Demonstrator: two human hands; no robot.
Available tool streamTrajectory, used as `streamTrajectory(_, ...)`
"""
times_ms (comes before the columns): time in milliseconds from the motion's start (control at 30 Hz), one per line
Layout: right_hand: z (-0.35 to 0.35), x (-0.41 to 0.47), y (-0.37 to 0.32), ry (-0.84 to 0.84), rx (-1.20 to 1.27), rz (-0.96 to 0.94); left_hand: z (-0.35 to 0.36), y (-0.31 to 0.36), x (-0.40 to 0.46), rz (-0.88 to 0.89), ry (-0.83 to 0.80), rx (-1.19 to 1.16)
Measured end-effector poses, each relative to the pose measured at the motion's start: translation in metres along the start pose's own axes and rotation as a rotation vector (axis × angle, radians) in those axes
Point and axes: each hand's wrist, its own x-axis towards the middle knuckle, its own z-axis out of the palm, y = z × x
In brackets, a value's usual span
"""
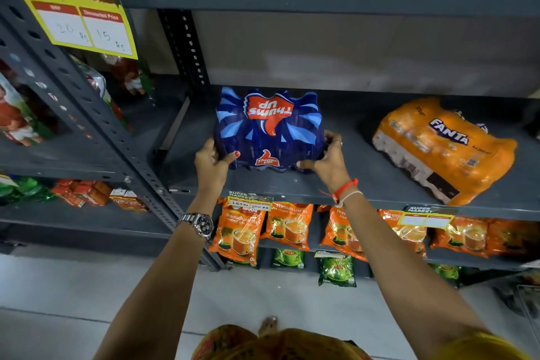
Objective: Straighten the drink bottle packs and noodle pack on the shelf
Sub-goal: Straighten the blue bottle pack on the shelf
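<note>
A blue Thums Up bottle pack [268, 128] sits on the grey shelf [365, 184], its front facing me squarely and its top logo upside down. My left hand [211, 162] grips its lower left corner, thumb on the front face. My right hand [325, 159] holds the lower right corner, fingers wrapped round the side. An orange Fanta bottle pack [444, 149] lies skewed on the same shelf to the right, apart from both hands. I cannot pick out the noodle pack.
A slotted upright post [187, 50] stands just left of the blue pack. Orange tea pouches [287, 226] fill the shelf below, green pouches [337, 270] under them. A yellow price sign [84, 23] hangs at upper left. Red and green goods fill the left bay.
</note>
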Motion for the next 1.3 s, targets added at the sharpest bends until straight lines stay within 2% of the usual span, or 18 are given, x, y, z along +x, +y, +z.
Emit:
streamTrajectory(67, -0.009, 0.003, -0.003, -0.050, 0.275, 0.090, 0.001, 0.005, -0.005, -0.002, 0.029, -0.001)
streamTrajectory(133, -0.021, 0.011, -0.011, -0.037, 0.516, 0.139, 0.008, 0.012, -0.018, 0.018, 0.142, 0.023)
streamTrajectory(200, -0.027, 0.022, -0.022, -0.007, 0.531, 0.138, 0.021, 0.017, -0.042, 0.020, 0.272, -0.048)
streamTrajectory(233, -0.027, 0.028, -0.027, 0.000, 0.480, 0.122, 0.030, 0.020, -0.056, -0.002, 0.283, -0.139)
streamTrajectory(333, -0.014, 0.040, -0.038, -0.074, 0.286, 0.113, 0.062, 0.034, -0.084, -0.106, 0.111, -0.360)
streamTrajectory(400, -0.005, 0.040, -0.038, -0.104, 0.284, 0.119, 0.075, 0.046, -0.084, -0.153, 0.037, -0.356)
streamTrajectory(500, -0.006, 0.038, -0.034, -0.014, 0.271, 0.090, 0.076, 0.055, -0.074, -0.132, -0.024, -0.353)
streamTrajectory(667, 0.000, 0.010, -0.019, 0.190, 0.307, 0.015, 0.058, 0.062, -0.022, -0.247, -0.234, -0.291)
streamTrajectory(733, 0.008, -0.007, -0.007, 0.266, 0.250, -0.049, 0.052, 0.070, 0.005, -0.252, -0.323, -0.263)
streamTrajectory(867, 0.037, -0.050, 0.008, 0.374, 0.061, -0.174, 0.038, 0.084, 0.043, -0.245, -0.578, -0.033)
streamTrajectory(933, 0.059, -0.067, 0.012, 0.375, -0.003, -0.221, 0.029, 0.092, 0.055, -0.258, -0.635, 0.079)
streamTrajectory(967, 0.068, -0.074, 0.013, 0.348, -0.024, -0.244, 0.025, 0.097, 0.059, -0.269, -0.618, 0.126)
streamTrajectory(1033, 0.080, -0.080, 0.014, 0.245, -0.089, -0.314, 0.017, 0.100, 0.067, -0.264, -0.463, 0.144)
streamTrajectory(1100, 0.082, -0.074, 0.011, 0.104, -0.124, -0.362, 0.010, 0.094, 0.064, -0.218, -0.146, 0.009)
streamTrajectory(1133, 0.079, -0.068, 0.008, 0.066, -0.103, -0.364, 0.008, 0.088, 0.057, -0.184, 0.075, -0.075)
streamTrajectory(1200, 0.069, -0.049, 0.000, 0.160, 0.014, -0.361, 0.009, 0.072, 0.030, -0.093, 0.457, -0.161)
streamTrajectory(1233, 0.061, -0.036, -0.005, 0.270, 0.069, -0.361, 0.015, 0.062, 0.011, -0.055, 0.520, -0.178)
streamTrajectory(1300, 0.046, -0.004, -0.016, 0.438, 0.089, -0.332, 0.033, 0.046, -0.025, -0.019, 0.416, -0.200)
